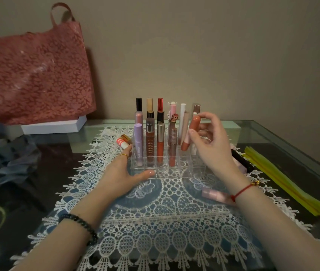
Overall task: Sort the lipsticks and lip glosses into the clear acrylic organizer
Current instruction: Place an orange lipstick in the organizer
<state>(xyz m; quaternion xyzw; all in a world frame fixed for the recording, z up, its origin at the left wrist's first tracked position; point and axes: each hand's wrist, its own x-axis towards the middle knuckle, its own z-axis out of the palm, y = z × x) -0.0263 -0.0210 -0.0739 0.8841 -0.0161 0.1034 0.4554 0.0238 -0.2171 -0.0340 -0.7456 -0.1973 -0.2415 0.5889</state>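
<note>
The clear acrylic organizer (176,172) stands on the lace mat with several lipsticks and glosses upright in its back rows. My right hand (212,145) pinches a coral lip gloss (191,132), tilted over a compartment on the organizer's right side. My left hand (125,171) rests flat against the organizer's front left corner, thumb along its front edge. A red-striped tube (122,143) and a gold-capped one (127,137) lie left of the organizer. A pink tube (217,195) lies on the mat under my right wrist. A black tube (242,160) lies at the right.
A white lace mat (155,222) covers the middle of the glass table. A red lace-patterned bag (39,75) leans on the wall at back left, above a white box (53,127). Yellow strips (284,178) lie along the right side. Grey fabric (8,159) is bunched at left.
</note>
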